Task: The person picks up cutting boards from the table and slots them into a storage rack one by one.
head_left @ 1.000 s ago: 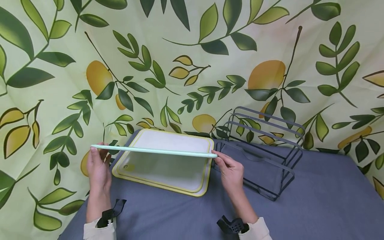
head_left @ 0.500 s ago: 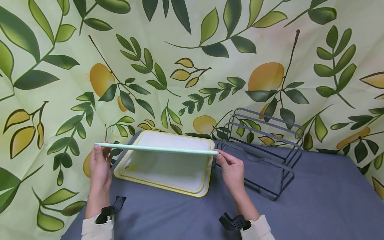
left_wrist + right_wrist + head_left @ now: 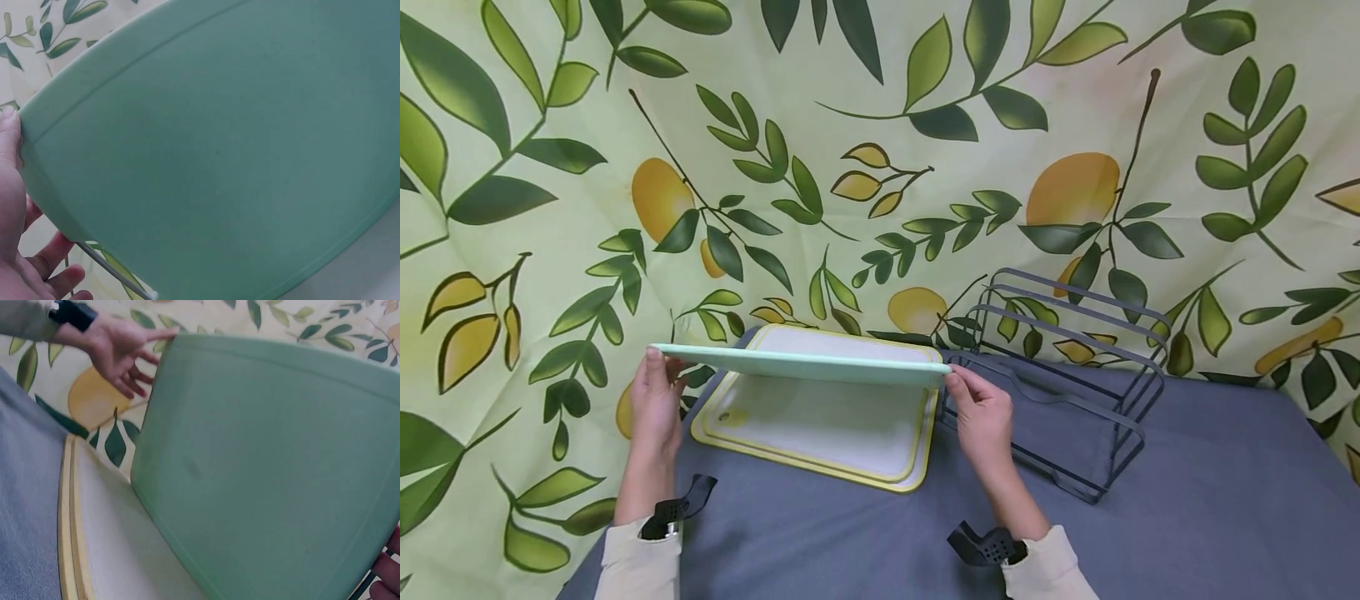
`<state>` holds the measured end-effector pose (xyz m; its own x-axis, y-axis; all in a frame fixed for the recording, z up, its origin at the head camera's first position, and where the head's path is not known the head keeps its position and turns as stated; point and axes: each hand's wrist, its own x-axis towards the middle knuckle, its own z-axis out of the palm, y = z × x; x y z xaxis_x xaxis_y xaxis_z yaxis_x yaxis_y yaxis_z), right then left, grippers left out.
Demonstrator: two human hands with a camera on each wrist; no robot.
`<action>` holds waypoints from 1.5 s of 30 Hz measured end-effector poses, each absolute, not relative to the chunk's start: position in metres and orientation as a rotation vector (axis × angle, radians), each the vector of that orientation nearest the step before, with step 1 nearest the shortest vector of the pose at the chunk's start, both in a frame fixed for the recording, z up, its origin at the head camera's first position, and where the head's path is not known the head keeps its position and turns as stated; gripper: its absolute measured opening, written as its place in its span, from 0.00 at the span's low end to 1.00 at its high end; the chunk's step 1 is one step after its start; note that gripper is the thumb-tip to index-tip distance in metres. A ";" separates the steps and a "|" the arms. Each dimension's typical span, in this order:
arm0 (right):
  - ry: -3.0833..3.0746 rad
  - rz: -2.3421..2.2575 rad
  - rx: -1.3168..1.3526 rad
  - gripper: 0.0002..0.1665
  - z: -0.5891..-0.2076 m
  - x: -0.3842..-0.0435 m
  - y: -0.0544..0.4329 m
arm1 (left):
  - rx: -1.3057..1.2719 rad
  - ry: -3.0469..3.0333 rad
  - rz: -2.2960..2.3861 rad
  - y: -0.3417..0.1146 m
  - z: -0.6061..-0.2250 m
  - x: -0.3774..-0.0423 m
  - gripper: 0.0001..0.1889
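Head cam: L hand (image 3: 655,404) & R hand (image 3: 987,417) grip mint board (image 3: 805,368), showing more face vs. before, prob. re-tilted.

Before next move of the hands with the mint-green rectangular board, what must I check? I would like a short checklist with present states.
1. Left hand grips one end of the mint-green rectangular board: ok.
2. Right hand pinches the opposite end: ok.
3. Mint-green board held level: not ok, it is tilted.
4. Its lower edge clear of the stacked white boards with yellow rims: cannot tell.
5. White boards lying flat on the blue-grey cloth: ok.
6. Dark-grey metal wire rack standing on the cloth, right of the white boards: ok.
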<state>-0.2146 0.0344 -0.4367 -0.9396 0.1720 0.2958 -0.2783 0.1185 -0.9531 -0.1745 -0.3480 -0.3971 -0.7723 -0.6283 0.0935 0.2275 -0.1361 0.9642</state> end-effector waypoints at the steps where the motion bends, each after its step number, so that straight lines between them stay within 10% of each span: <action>1: -2.078 1.881 0.106 0.15 -0.437 -0.215 0.035 | 0.454 -1.590 -1.958 -0.349 -0.397 -0.176 0.16; 45: -2.209 1.651 0.189 0.19 -0.423 -0.224 0.025 | 0.502 -1.735 -1.911 -0.360 -0.379 -0.196 0.19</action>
<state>-0.2244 0.0249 -0.4228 -0.9206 0.1146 0.3733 -0.3255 0.3027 -0.8958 -0.1957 -0.3599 -0.3786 -0.8035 -0.5920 0.0634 0.1202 -0.0569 0.9911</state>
